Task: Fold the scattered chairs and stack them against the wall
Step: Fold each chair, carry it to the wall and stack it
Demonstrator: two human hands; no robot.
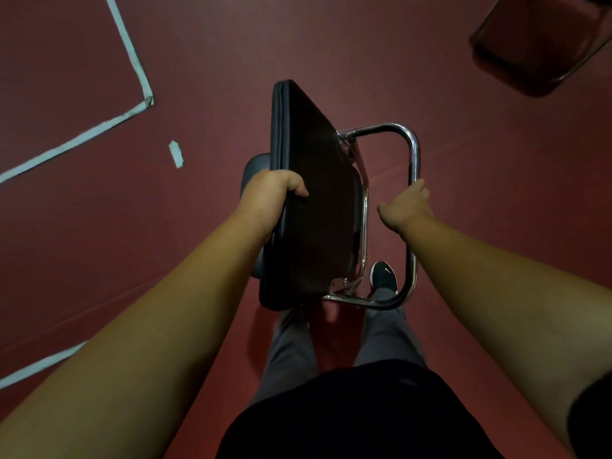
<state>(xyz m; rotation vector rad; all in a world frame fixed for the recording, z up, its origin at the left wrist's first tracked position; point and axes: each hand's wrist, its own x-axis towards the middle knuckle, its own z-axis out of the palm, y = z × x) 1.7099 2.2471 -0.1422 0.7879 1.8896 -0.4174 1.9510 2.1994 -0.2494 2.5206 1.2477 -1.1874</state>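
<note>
A folding chair with a black padded seat (318, 207) and a chrome tube frame (412, 154) hangs in front of me above the red floor, partly folded. My left hand (275, 193) grips the left edge of the tilted seat, thumb over its top face. My right hand (405, 205) holds the chrome leg loop on the right side, fingers wrapped over the tube. The chair's black backrest (255, 167) shows behind my left hand, mostly hidden.
Another dark chair (543, 44) stands at the top right. White tape lines (132, 58) mark the red floor at left, with a loose tape scrap (176, 154). My shoe (384, 276) and grey trouser legs are below the chair.
</note>
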